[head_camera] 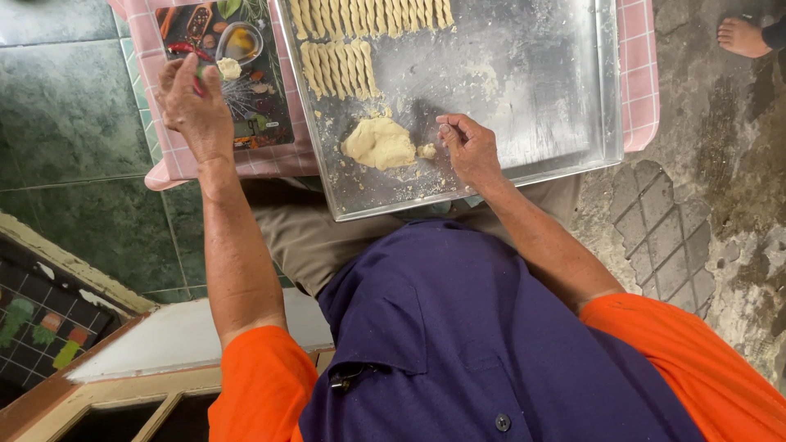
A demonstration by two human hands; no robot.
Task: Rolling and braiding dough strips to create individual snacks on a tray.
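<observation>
- Head view, the hands: the left hand [192,102] is raised over a flat board printed with spices and a bowl [246,98], which lies on a pink checked cloth [168,160]. Its fingers [176,78] are curled loosely around a small pale piece of dough [228,69], pinched at the fingertips just above the board.
- Head view, the right hand [468,149] rests on a large metal baking tray [532,90]. Its fingers [449,129] are bent and drawn together in a light pinch; whether they hold a crumb of dough I cannot tell.
- Head view, the dough: a pale lump of dough [378,143] sits on the near part of the tray, just left of the right hand, with a little dough scrap [426,151] between lump and hand. Crumbs lie scattered round it.
- Head view, further up the tray: twisted dough sticks [340,69] lie side by side in a short row, with a longer row of dough sticks [372,16] above them at the top edge.
- Head view, surroundings: the tray overlaps the pink cloth and the person's lap. Green tiled floor [74,123] lies to the left, rough concrete ground [704,164] to the right, where another person's bare foot [743,37] shows in the top corner.
</observation>
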